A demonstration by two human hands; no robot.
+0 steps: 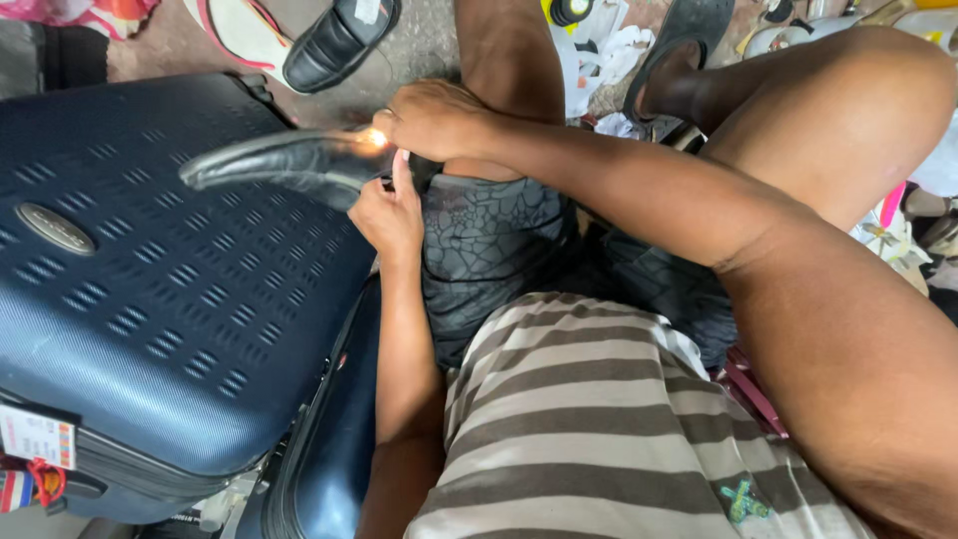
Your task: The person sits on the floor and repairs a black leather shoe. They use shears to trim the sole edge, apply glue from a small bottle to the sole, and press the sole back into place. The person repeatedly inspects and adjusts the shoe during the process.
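A black leather shoe (284, 162) lies sideways over the edge of a dark blue hard-shell suitcase (160, 299), toe to the left. My left hand (391, 215) grips the shoe's heel end from below. My right hand (431, 118) is closed just above it, and a small bright flame (376, 139) burns at the shoe's rim right by its fingers. What the right hand holds is hidden inside the fist. My knee in dark patterned shorts (489, 240) is directly behind both hands.
Another black shoe (339, 40) and a white sandal (239, 35) lie on the ground ahead. A foot in a dark sandal (679, 60) rests at the top right among scraps of paper and small clutter. A luggage tag (35, 439) hangs off the suitcase.
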